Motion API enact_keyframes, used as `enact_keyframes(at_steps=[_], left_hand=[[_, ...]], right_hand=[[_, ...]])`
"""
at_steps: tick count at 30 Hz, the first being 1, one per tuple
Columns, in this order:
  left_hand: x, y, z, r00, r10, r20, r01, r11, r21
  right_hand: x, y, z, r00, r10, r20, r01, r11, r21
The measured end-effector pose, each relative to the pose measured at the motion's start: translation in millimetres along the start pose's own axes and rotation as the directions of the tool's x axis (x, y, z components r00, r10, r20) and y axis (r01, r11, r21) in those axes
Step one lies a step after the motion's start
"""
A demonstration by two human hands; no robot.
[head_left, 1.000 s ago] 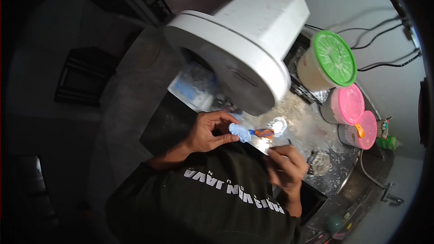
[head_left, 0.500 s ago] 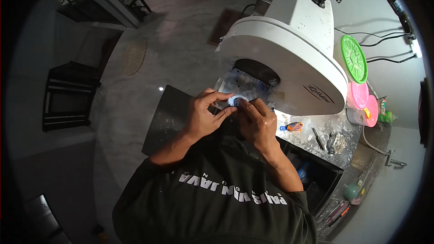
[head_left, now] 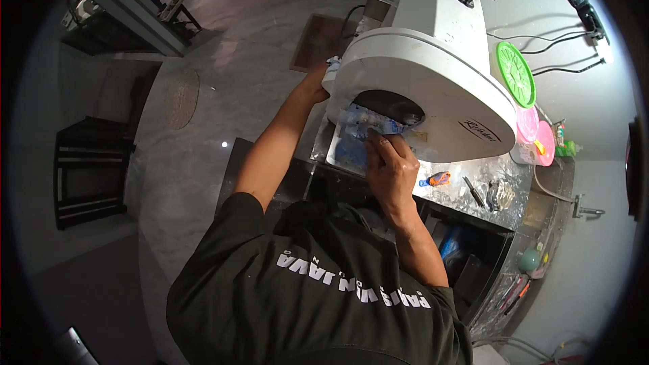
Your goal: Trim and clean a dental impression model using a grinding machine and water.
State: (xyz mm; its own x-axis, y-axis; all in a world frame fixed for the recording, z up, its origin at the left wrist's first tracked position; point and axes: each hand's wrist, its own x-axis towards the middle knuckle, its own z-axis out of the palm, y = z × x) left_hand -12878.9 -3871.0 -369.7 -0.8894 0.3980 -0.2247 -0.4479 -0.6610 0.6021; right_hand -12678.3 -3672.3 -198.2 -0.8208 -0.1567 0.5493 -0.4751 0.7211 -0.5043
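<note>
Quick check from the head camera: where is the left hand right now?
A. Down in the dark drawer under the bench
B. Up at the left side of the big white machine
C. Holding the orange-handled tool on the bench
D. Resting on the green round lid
B: the left hand is stretched up to the left side of the white machine, while the right hand presses at the bluish piece in the machine's opening.

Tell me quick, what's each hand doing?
Left hand: on the side of the white machine; grip cannot be told.
Right hand: fingers pressing a pale blue thing at its opening.
</note>
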Motion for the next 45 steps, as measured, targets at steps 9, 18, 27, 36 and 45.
enact_keyframes(at_steps=[9, 18, 27, 36, 45], left_hand=[[53, 29, -45, 0.976, -0.209, 0.062, 0.217, 0.958, -0.186], [43, -12, 18, 0.987, 0.0, -0.162, 0.012, 0.997, 0.076], [-163, 8, 112, 0.642, 0.755, -0.13, -0.457, 0.514, 0.726], [-152, -5, 141, 0.64, 0.759, 0.117, -0.347, 0.149, 0.926], [-149, -4, 147, 0.61, 0.781, 0.138, -0.33, 0.092, 0.94]], right_hand=[[11, 3, 9, 0.997, 0.068, -0.041, -0.071, 0.996, -0.058], [29, 24, 21, 0.991, 0.097, -0.091, -0.106, 0.99, -0.094], [32, 7, 26, 0.992, 0.115, -0.058, -0.119, 0.991, -0.068], [34, 6, 30, 0.988, 0.12, -0.092, -0.126, 0.99, -0.061], [36, 4, 28, 0.988, 0.14, -0.072, -0.144, 0.988, -0.057]])
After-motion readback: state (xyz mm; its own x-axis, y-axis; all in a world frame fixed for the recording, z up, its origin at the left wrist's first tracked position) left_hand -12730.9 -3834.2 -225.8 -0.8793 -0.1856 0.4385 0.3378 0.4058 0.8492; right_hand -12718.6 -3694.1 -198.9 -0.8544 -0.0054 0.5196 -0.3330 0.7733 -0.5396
